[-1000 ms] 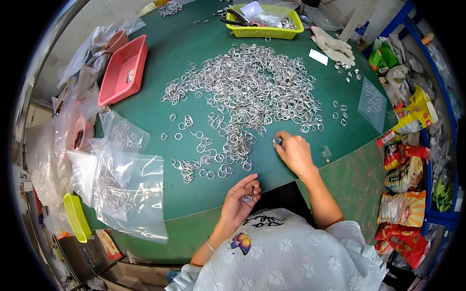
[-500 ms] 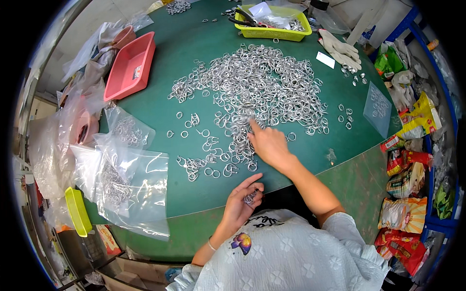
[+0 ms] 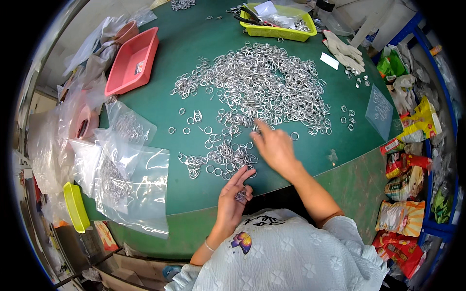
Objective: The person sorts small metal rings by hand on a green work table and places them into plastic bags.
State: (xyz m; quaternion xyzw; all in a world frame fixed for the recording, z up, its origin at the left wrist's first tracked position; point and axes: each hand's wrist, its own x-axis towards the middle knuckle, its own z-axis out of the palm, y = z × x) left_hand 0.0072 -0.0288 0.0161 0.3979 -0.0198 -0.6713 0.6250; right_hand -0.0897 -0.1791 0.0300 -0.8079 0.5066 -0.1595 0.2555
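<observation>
A broad heap of silver metal rings covers the middle of the green tabletop. A smaller cluster of rings lies in front of it, nearer to me. My right hand is at the heap's near edge, index finger and thumb stretched out and apart, with nothing visible gripped. My left hand is at the table's near edge, beside the small cluster. Its fingers curl around a few silver rings, while the upper fingertips reach toward the cluster.
On the left stand a pink tray and clear plastic bags with rings inside. At the back is a yellow-green basket with pliers. White gloves and a clear bag lie right, near a blue shelf with packets.
Rings at the heap's near edge have been drawn toward me into the front cluster. My left hand has shifted left and up to that cluster; my right hand has moved slightly right.
</observation>
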